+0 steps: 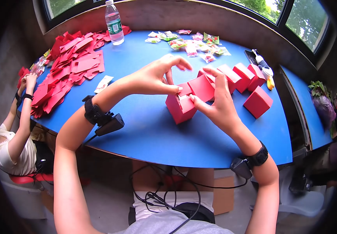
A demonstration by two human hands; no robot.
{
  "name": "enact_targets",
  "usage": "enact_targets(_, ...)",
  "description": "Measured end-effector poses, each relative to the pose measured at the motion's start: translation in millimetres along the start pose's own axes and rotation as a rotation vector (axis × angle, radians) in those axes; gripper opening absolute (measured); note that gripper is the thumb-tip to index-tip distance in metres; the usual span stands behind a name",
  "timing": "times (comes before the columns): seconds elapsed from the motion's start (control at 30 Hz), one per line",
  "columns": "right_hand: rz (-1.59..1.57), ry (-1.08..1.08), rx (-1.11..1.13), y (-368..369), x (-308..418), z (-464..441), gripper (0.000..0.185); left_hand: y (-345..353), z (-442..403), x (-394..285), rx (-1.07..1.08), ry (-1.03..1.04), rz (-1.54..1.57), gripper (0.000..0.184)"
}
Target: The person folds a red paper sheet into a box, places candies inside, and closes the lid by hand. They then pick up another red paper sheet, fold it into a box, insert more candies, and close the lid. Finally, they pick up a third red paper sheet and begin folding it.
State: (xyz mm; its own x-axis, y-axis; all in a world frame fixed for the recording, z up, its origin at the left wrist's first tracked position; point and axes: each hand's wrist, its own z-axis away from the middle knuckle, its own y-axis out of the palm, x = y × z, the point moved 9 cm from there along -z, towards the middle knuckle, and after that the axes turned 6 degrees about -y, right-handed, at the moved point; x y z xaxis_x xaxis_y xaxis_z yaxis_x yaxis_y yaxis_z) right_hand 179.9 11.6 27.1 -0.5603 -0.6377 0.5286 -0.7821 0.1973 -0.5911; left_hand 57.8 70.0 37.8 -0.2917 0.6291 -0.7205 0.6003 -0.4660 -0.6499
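A small red paper box [181, 110] stands near the middle of the blue table, its top flap raised and white paper showing inside. My left hand [158, 76] reaches over from the left, thumb on the box's upper edge and fingers curled above and behind it. From the right, my right hand [223, 105] pinches the box at its opening, with the thumb on the front edge and the index finger behind the raised flap. The flap partly hides where the fingertips meet the box. Several more red boxes [259, 102] sit just right of my right hand.
Flat red paper pieces [71, 66] lie heaped on the left. A water bottle [114, 23] stands at the back beside wrapped packets [191, 45]. A yellow-tipped white tool [264, 66] lies far right. At the left edge, another person's hands [29, 80] handle red paper.
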Motion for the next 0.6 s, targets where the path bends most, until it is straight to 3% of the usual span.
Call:
enact_targets(0.03,0.000,0.005,0.000,1.3,-1.3,0.5,0.063,5.0,-1.3,5.3,0.105,-0.116,0.028,0.065)
enact_targets(0.13,-0.157,0.014,0.059,13.7,-3.2,-0.5,0.070,13.6,-12.4,5.5,0.145,-0.074,0.239,0.071)
enact_targets(0.2,-0.138,-0.106,0.042,8.3,5.8,-3.4,0.074,16.8,-14.7,5.6,0.134,-0.035,0.173,0.065)
enact_targets(0.33,-0.191,-0.095,0.020,9.1,1.1,1.0,0.078,3.6,4.5,-31.8,-0.228,0.453,-0.185,0.054)
enact_targets(0.43,-0.204,-0.080,0.123,16.3,-3.0,5.3,0.082,16.8,29.9,-42.6,-0.177,0.516,-0.517,0.048)
enact_targets(0.47,-0.213,-0.091,0.242,24.6,2.1,6.7,0.093,19.2,36.0,-43.9,-0.164,0.541,-0.620,0.050)
enact_targets(0.6,-0.231,-0.209,0.335,42.4,12.5,11.6,0.105,21.6,43.8,-39.5,-0.020,0.411,-0.577,0.057)
